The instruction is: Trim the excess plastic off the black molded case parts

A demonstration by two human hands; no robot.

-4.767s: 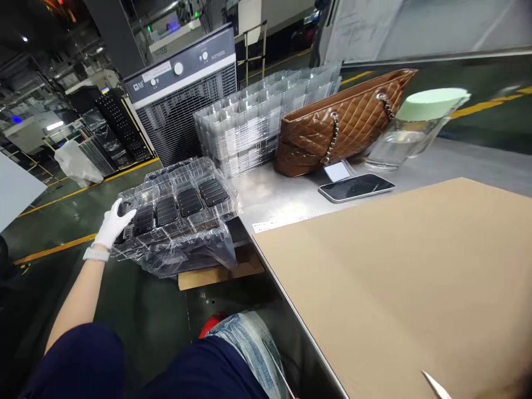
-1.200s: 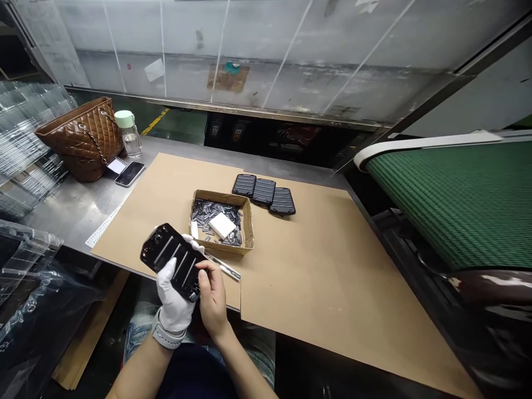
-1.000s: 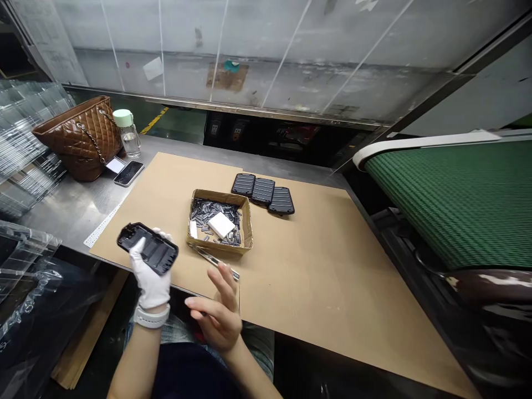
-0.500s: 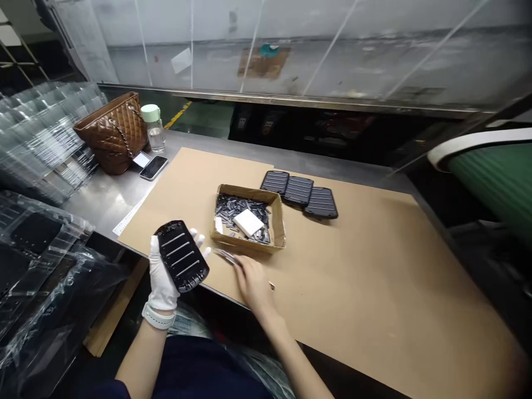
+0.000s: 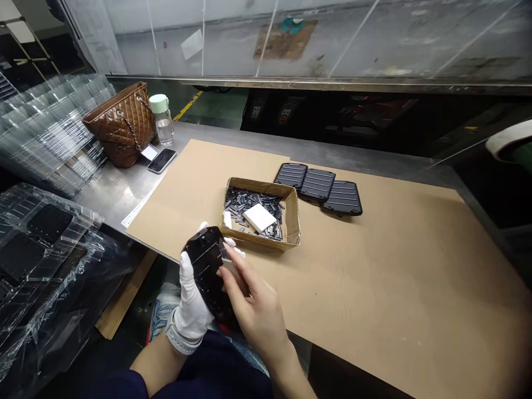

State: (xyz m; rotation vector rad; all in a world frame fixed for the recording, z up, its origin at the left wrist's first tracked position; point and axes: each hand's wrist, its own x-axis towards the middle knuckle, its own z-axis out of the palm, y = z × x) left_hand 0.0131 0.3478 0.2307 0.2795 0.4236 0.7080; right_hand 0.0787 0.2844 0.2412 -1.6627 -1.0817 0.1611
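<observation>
A glossy black oval panel (image 5: 205, 263) with thin ribs is held by my left hand (image 5: 193, 302), which wears a white glove, its fingers wrapped round the edges. My bare right hand (image 5: 253, 299) pinches a flat metallic tool (image 5: 228, 260) against the panel's right side; the tool's lower part is hidden by the fingers. Just beyond both hands sits an open cardboard box (image 5: 293, 221) of small black strips (image 5: 272, 205), with a white block (image 5: 260, 217) on top. Three similar black panels (image 5: 317, 184) lie overlapping behind it to the right.
Brown cardboard (image 5: 374, 288) covers the metal table. At the back left stand a brown quilted bag (image 5: 120, 124), a bottle with a green lid (image 5: 163, 119) and a phone (image 5: 162, 160). Clear plastic trays (image 5: 50, 127) are stacked at the far left.
The tool in my right hand has moved up from the cardboard onto the panel. My left hand has shifted right, turning the panel. The camera view has shifted slightly.
</observation>
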